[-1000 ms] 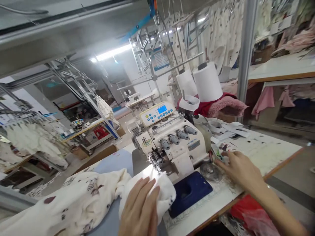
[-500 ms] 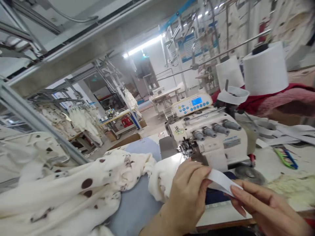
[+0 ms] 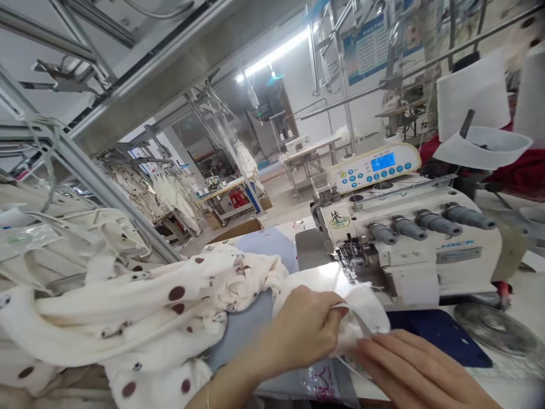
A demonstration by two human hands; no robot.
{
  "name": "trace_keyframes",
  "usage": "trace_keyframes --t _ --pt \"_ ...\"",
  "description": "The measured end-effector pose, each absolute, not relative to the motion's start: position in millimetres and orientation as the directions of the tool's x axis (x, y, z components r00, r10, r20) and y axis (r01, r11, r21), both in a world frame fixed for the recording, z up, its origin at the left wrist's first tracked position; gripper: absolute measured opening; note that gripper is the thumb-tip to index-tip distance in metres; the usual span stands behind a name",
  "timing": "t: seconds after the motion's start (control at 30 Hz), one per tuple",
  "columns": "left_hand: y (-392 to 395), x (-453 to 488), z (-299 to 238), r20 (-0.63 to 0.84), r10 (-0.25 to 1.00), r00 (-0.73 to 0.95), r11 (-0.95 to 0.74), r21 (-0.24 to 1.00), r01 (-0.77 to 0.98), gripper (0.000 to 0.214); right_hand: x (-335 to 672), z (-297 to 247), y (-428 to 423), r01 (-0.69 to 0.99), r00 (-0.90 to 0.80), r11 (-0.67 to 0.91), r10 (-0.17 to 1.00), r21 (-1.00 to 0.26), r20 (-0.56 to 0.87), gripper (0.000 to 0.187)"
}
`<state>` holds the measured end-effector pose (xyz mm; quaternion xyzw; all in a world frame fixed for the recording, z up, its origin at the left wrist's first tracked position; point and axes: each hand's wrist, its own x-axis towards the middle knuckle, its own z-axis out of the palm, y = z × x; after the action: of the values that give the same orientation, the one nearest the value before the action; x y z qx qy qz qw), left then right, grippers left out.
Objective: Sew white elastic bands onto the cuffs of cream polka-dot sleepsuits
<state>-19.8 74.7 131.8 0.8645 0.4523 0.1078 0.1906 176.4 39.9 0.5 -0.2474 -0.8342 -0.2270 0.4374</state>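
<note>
A white strip of band (image 3: 359, 319), which looks like elastic, runs between my two hands in front of the overlock sewing machine (image 3: 409, 250). My left hand (image 3: 313, 324) is closed, its thumb and forefinger pinching one end. My right hand (image 3: 419, 369) has its fingers together and fairly straight, their tips pressed on the other end; its thumb is hidden. Behind the band, white fleecy fabric (image 3: 370, 301) lies up against the machine's needle area. It joins the cream garment with brown dots (image 3: 170, 307) spread out to the left.
Thread cones (image 3: 472, 94) and a curled white strip (image 3: 489, 147) stand behind the machine. A dark blue pad (image 3: 443, 335) and a round translucent dish (image 3: 496, 326) lie to its right. A metal frame post (image 3: 110, 196) slants down on the left.
The view has shifted, bringing the machine closer and to the right. My hands have moved nearer the white fabric, and the band between them slants down more steeply. More of the fabric's edge shows.
</note>
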Motion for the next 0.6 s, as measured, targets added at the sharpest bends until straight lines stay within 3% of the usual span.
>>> trace_keyframes --t 0.07,0.1,0.17,0.27,0.47,0.6 --pt "85 -20 137 -0.004 0.841 0.541 -0.456 0.535 0.711 0.033 178 8 50 0.569 -0.552 0.789 0.160 0.230 0.818 0.039" --pt "92 -20 138 -0.011 0.848 0.530 -0.418 0.601 0.681 0.039 178 9 56 0.573 -0.531 0.796 0.177 0.197 0.829 0.037" --pt "107 -17 137 -0.017 0.850 0.526 -0.371 0.690 0.621 0.027 176 9 69 0.580 -0.447 0.813 0.254 0.062 0.858 0.034" --pt "130 -8 126 0.039 0.875 0.483 -0.374 0.688 0.622 0.009 173 -1 88 0.591 -0.319 0.805 0.300 -0.059 0.899 0.034" --pt "145 -2 106 0.059 0.877 0.476 -0.401 0.636 0.660 0.008 189 -17 96 0.591 -0.454 0.806 0.309 0.023 0.835 0.035" --pt "144 -4 111 0.064 0.863 0.500 -0.415 0.655 0.632 0.006 190 -12 97 0.600 -0.366 0.797 0.346 -0.065 0.864 0.032"
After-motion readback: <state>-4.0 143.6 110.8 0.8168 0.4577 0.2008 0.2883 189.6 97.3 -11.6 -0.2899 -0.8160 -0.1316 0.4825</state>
